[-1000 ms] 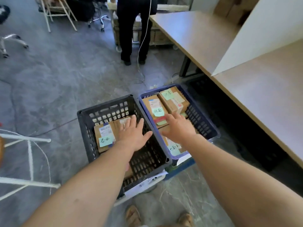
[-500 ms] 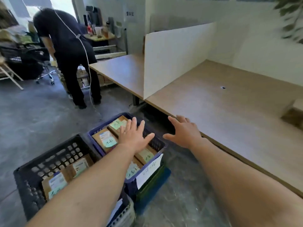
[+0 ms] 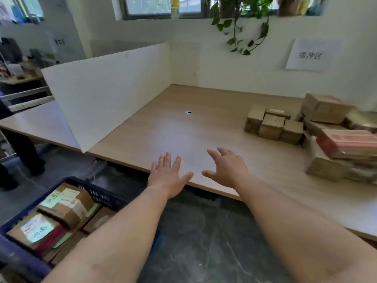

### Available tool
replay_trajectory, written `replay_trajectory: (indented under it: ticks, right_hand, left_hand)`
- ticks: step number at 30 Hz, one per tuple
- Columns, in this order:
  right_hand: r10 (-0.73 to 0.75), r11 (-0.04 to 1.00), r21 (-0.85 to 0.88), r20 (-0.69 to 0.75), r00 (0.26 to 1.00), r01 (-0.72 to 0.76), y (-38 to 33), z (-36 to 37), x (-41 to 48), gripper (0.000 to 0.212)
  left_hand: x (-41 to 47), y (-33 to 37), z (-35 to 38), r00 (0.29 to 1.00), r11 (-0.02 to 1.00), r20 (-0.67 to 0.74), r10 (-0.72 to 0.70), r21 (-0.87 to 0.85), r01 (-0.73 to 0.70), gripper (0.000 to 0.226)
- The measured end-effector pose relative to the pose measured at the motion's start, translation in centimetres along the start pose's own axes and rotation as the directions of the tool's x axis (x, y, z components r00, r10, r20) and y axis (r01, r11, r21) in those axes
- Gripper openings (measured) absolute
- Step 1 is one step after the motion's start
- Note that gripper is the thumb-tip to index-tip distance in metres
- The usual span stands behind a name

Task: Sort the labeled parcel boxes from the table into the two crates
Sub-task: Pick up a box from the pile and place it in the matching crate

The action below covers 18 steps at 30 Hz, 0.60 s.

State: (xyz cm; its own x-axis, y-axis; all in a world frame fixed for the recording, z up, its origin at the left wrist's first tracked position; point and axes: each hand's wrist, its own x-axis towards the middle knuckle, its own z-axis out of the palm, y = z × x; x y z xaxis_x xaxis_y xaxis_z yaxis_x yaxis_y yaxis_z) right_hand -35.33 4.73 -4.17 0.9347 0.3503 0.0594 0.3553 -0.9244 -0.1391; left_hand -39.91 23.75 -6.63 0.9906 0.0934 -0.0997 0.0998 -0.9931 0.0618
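Boxes (image 3: 272,124) wait at the desk's (image 3: 183,135) right edge as left grip (image 3: 167,177) and right grip (image 3: 228,170), wide and empty, swing back from the crate (image 3: 102,196) for another.

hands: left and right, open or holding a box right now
Left hand: open, fingers spread, holding nothing.
Right hand: open, fingers spread, holding nothing.

Shot from one head-worn view, facing forward and down across the bench (image 3: 183,129) toward the white wall (image 3: 224,64), close behind the left hand (image 3: 166,176) and right hand (image 3: 226,168), blue crate (image 3: 106,198) lower left.
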Motion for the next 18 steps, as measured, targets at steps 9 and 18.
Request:
replay_trajectory:
  ticks: [9, 18]
  right_hand:
    - [0.260, 0.966, 0.039, -0.116, 0.959, -0.257, 13.8, -2.3, -4.6, 0.072]
    - [0.466, 0.884, 0.011, -0.113, 0.877, -0.468, 23.9, -3.6, -7.7, 0.074]
  left_hand:
    - [4.5, 15.4, -0.2, 0.960, 0.959, -0.035, 0.278, 0.064, -0.276, 0.078]
    - [8.5, 27.2, 0.6, 0.853, 0.853, -0.039, 0.520, 0.081, -0.516, 0.078]
